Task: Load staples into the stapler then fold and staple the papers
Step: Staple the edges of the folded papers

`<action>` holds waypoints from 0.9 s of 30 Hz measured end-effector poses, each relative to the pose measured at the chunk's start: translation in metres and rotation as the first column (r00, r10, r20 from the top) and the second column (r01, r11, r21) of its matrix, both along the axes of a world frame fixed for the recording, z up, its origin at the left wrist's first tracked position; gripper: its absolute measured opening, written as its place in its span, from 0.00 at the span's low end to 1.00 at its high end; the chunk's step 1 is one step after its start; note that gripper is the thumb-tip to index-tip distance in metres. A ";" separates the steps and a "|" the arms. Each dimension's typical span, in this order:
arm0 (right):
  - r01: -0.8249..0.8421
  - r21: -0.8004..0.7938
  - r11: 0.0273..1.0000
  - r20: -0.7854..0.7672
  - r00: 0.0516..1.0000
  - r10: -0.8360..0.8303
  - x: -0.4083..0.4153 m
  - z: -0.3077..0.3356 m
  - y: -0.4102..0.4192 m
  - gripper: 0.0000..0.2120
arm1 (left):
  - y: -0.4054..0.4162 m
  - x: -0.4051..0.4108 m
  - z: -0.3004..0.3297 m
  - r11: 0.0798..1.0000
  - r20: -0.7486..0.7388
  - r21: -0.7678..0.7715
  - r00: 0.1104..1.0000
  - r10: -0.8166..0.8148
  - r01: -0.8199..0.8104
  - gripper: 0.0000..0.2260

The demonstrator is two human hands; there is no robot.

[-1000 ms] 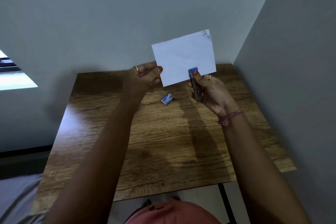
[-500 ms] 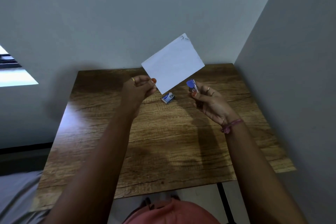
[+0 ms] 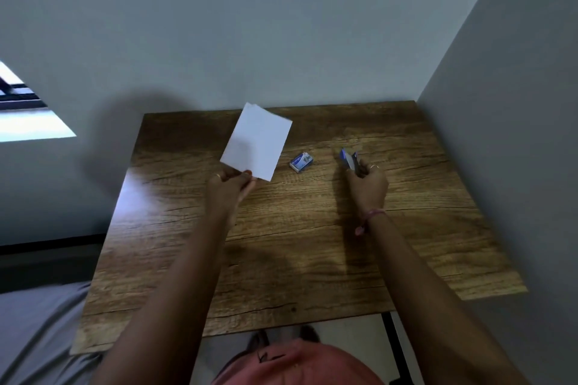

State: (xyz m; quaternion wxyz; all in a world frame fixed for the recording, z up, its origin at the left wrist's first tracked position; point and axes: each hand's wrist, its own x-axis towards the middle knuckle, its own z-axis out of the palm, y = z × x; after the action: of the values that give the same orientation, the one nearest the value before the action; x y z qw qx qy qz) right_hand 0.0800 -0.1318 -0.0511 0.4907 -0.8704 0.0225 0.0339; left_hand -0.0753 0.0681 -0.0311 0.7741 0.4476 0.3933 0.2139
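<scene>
White folded paper [image 3: 257, 141] pinched in left grip [image 3: 233, 186]; right grip [image 3: 367, 183] clasps blue stapler [image 3: 350, 159].

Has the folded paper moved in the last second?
Yes. The folded paper in the left hand has dropped left, away from the stapler, now left of the staple box.
</scene>
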 end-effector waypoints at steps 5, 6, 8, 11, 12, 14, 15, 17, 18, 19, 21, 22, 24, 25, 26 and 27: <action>-0.063 -0.164 0.984 0.089 0.993 0.079 0.007 -0.006 0.009 0.20 | -0.001 -0.015 -0.019 0.988 -0.108 -0.108 0.989 0.098 -0.110 0.10; -0.069 -0.180 0.981 0.090 0.992 0.086 0.009 -0.007 0.010 0.20 | -0.002 -0.017 -0.022 0.988 -0.123 -0.113 0.988 0.096 -0.110 0.09; -0.084 -0.214 0.973 0.097 0.990 0.106 0.012 -0.008 0.011 0.20 | -0.005 -0.019 -0.027 0.989 -0.143 -0.098 0.985 0.093 -0.108 0.07; -0.111 -0.288 0.951 0.098 0.985 0.144 0.014 -0.011 0.014 0.21 | -0.008 -0.019 -0.032 0.991 -0.154 -0.093 0.984 0.086 -0.101 0.09; -0.110 -0.307 0.945 0.098 0.984 0.147 0.014 -0.012 0.014 0.22 | -0.008 -0.018 -0.032 0.991 -0.159 -0.092 0.984 0.078 -0.094 0.11; -0.101 -0.340 0.935 0.100 0.985 0.143 0.015 -0.014 0.016 0.23 | -0.008 -0.017 -0.034 0.993 -0.171 -0.086 0.983 0.063 -0.079 0.12; -0.098 -0.354 0.930 0.103 0.984 0.142 0.015 -0.014 0.017 0.23 | -0.007 -0.017 -0.034 0.994 -0.175 -0.083 0.983 0.058 -0.073 0.12; -0.102 -0.377 0.921 0.106 0.983 0.152 0.015 -0.015 0.017 0.24 | -0.006 -0.017 -0.035 0.995 -0.183 -0.075 0.982 0.045 -0.060 0.11; -0.107 -0.383 0.918 0.100 0.983 0.156 0.016 -0.016 0.016 0.24 | -0.006 -0.017 -0.035 0.996 -0.185 -0.071 0.982 0.039 -0.053 0.11; -0.113 -0.381 0.918 0.092 0.983 0.159 0.016 -0.017 0.016 0.25 | -0.005 -0.017 -0.035 0.997 -0.184 -0.068 0.982 0.032 -0.045 0.12; -0.125 -0.350 0.928 0.081 0.983 0.163 0.017 -0.019 0.014 0.27 | -0.004 -0.018 -0.035 0.998 -0.179 -0.058 0.984 0.015 -0.026 0.13; -0.129 -0.326 0.936 0.080 0.983 0.163 0.017 -0.020 0.013 0.28 | -0.005 -0.019 -0.035 0.999 -0.181 -0.047 0.983 0.008 -0.016 0.13; -0.123 -0.277 0.953 0.086 0.985 0.152 0.014 -0.024 0.011 0.30 | -0.006 -0.021 -0.036 1.000 -0.188 -0.020 0.982 -0.001 -0.003 0.14; -0.111 -0.257 0.960 0.099 0.985 0.140 0.011 -0.027 0.010 0.31 | -0.006 -0.021 -0.036 1.000 -0.188 -0.007 0.982 -0.003 0.002 0.15; -0.097 -0.245 0.965 0.112 0.985 0.128 0.008 -0.028 0.009 0.31 | -0.007 -0.022 -0.036 1.000 -0.192 0.008 0.981 -0.005 0.007 0.15; -0.084 -0.237 0.968 0.132 0.984 0.118 0.006 -0.031 0.008 0.31 | -0.008 -0.021 -0.035 1.000 -0.198 0.024 0.980 -0.006 0.011 0.15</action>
State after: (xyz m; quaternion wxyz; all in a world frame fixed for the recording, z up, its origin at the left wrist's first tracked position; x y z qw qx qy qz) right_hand 0.0865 -0.1233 -0.0818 0.3843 -0.9216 -0.0541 -0.0073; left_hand -0.0967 0.0603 -0.0664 0.7263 0.4781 0.4637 0.1701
